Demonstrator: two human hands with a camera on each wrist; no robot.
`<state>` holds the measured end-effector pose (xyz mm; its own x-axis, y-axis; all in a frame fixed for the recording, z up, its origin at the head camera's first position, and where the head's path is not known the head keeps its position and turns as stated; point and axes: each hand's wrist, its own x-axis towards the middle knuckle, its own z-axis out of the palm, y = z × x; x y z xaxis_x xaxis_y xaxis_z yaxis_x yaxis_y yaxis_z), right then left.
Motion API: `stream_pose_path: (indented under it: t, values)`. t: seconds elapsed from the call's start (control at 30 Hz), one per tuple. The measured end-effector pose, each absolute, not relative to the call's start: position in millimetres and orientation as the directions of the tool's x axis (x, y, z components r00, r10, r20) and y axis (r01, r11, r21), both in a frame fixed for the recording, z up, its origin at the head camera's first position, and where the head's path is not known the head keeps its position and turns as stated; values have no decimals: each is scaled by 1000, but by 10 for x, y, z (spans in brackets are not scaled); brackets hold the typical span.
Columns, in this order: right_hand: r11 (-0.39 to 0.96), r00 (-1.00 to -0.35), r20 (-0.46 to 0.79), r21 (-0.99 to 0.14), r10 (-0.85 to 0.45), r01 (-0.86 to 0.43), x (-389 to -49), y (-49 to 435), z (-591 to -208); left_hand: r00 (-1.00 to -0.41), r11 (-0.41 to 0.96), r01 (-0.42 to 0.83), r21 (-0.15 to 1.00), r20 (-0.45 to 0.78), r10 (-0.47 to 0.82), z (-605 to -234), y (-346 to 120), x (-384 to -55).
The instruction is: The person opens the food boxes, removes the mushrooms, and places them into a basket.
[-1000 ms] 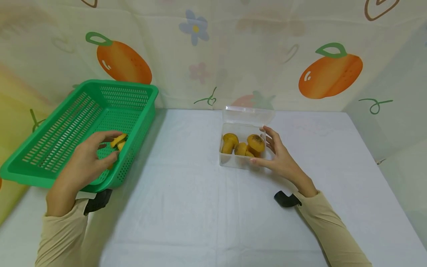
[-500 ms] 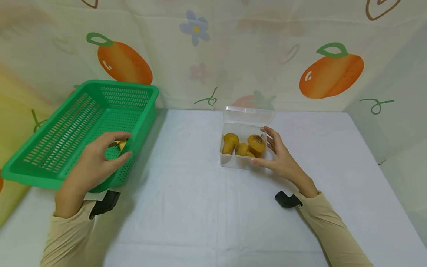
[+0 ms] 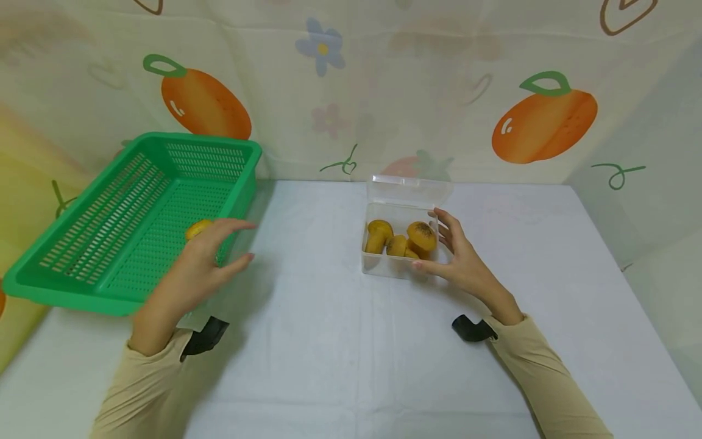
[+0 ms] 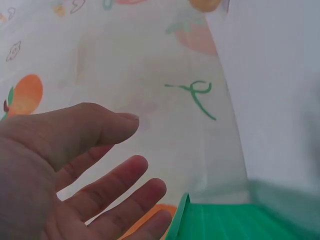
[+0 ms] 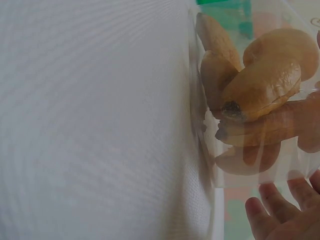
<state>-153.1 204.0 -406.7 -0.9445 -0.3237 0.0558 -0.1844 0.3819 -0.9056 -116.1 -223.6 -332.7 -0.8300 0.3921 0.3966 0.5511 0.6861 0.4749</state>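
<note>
My left hand (image 3: 200,268) hovers over the green basket's front right corner, thumb and fingers apart. The left wrist view shows nothing between the fingers. Behind that hand, a yellow mushroom (image 3: 198,228) lies inside the basket (image 3: 128,303), partly hidden by the knuckles. My right hand (image 3: 463,262) holds the right side of a clear plastic box (image 3: 378,266), thumb at its front and fingers along the far right side. Several yellow-brown mushrooms (image 5: 262,90) are piled in the box. Its hinged lid (image 3: 408,190) stands raised at the back.
A white cloth (image 3: 307,341) covers the table. Right behind it hangs a printed curtain (image 3: 384,91) with fruit and flowers. The basket stands at the left and the box right of the middle, with a stretch of cloth between them.
My left hand has come away from the mushroom in the basket and moved right, past the basket's rim. The mushroom stays behind. My right hand and the box have kept their place.
</note>
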Motion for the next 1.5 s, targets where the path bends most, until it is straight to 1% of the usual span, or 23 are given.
stream_pose_path:
  t: [0.13, 0.23, 0.4, 0.5, 0.77, 0.93, 1.1, 1.5]
  values:
    - [383, -945, 55, -905, -323, -184, -1531, 2046, -4071, -829, 650, 558, 516, 379, 411, -3374, -2132, -1196]
    - [383, -945, 58, -905, -323, -186, -1533, 2046, -4072, -833, 654, 553, 516, 364, 417, -3391, -2055, -1219]
    - [380, -944, 61, -906, -325, -189, -1536, 2041, -4074, -849, 650, 527, 548, 296, 438, -3379, -1911, -1271]
    - [381, -944, 61, -905, -323, -189, -1535, 2039, -4073, -849, 639, 522, 565, 272, 453, -3378, -1825, -1297]
    - [383, -944, 64, -903, -325, -193, -1543, 2049, -4069, -819, 606, 567, 557, 305, 486, -3418, -1624, -1373]
    - [377, -943, 62, -907, -326, -190, -1548, 2052, -4076, -813, 591, 572, 570, 296, 501, -3406, -1489, -1406]
    - [373, -944, 54, -910, -326, -181, -1540, 2048, -4083, -813, 563, 562, 606, 279, 511, -3382, -1351, -1433]
    - [371, -945, 59, -910, -323, -183, -1536, 2046, -4087, -773, 519, 604, 605, 286, 567, -3336, -1031, -1516]
